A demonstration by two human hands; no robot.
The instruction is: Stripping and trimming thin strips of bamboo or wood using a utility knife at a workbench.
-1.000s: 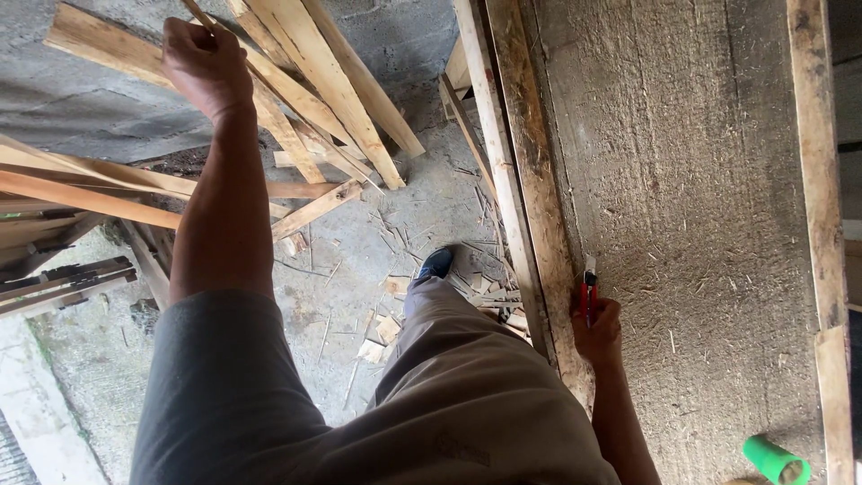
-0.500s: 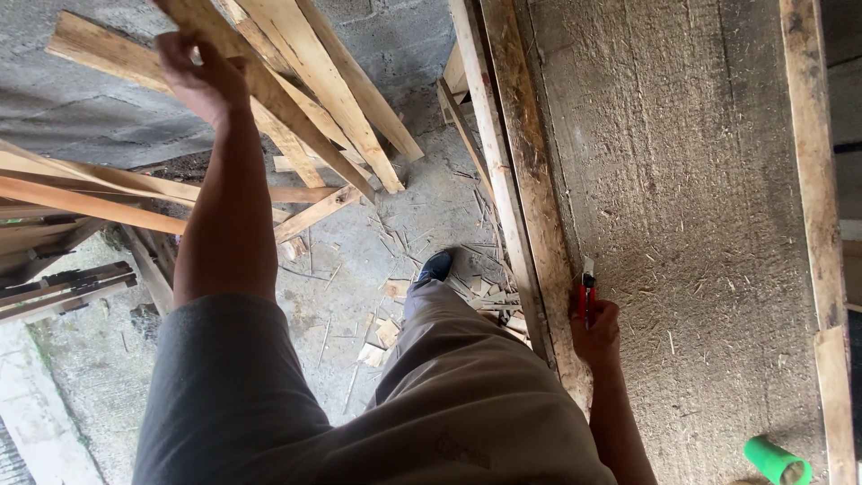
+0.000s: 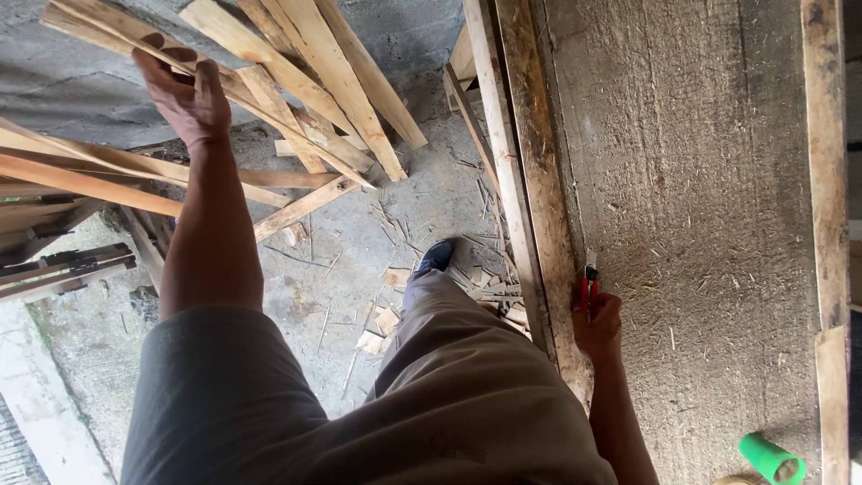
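1. The left hand (image 3: 184, 90) is reaching out to the stack of wooden slats (image 3: 296, 81) leaning against the grey wall. Its fingers are curling around one long thin slat (image 3: 108, 36) near its upper end; the grip is loose, with the palm partly open.
2. That slat is lying on top of the others, running from the upper left down toward the middle of the stack. It is touching the boards beneath it.
3. The right hand (image 3: 600, 325) is resting at the edge of the workbench (image 3: 700, 224), closed around a red-handled cutter (image 3: 590, 286) whose blade end is pointing away from the body.
4. More boards (image 3: 81, 180) are lying flat on the left, crossing below the forearm. Offcuts and splinters (image 3: 386, 314) are littering the concrete floor (image 3: 341, 260) around the person's dark shoe (image 3: 437, 256).
5. A green cylinder (image 3: 770, 458) is lying at the near right of the bench, well apart from the cutter hand.
6. Judged step: picking one slat out of the stack, grasp being made but not yet firm.
7. Judged need for the next move: tightening the fingers fully, then lifting the slat clear without dragging its neighbours, since they are overlapping and could slide.
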